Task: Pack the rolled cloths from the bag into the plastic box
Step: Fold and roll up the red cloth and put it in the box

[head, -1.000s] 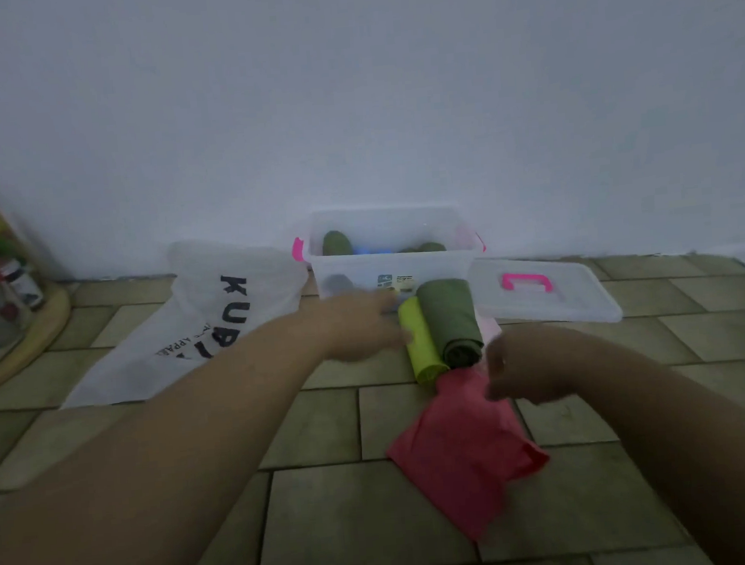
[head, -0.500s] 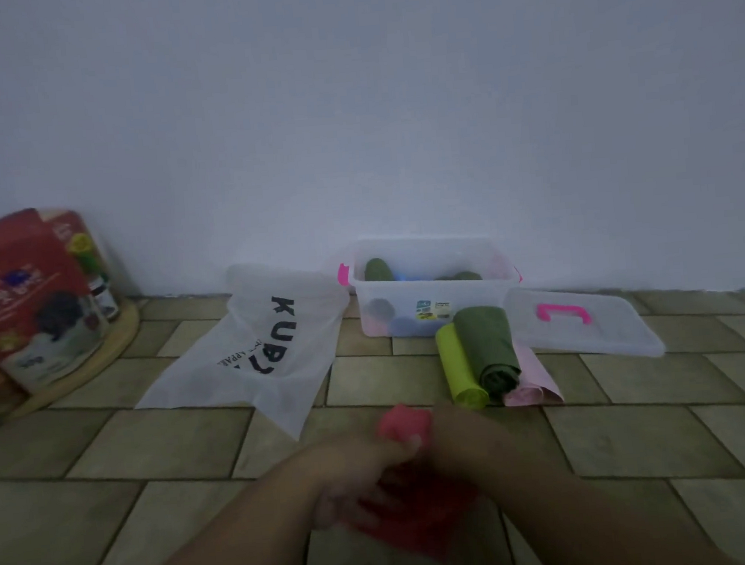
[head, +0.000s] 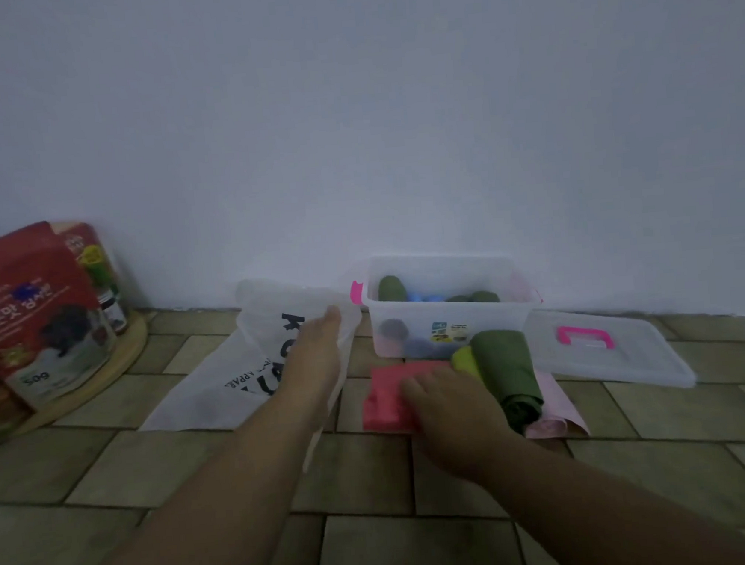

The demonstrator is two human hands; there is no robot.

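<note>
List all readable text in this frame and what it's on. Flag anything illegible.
"50g": low on the red package at left.
"운맛": Korean lettering across the same package; the characters around it are too blurred to read.
"K": large black letter on the white bag; the left hand and forearm hide the rest.
"APPAR": small print on the bag, cut off.
Sticker on the plastic box: too small to read.

The right hand (head: 442, 401) covers part of the red cloth (head: 384, 397), the lime roll (head: 462, 358) is mostly hidden, and the left edge cuts off the red package (head: 21, 319).
</note>
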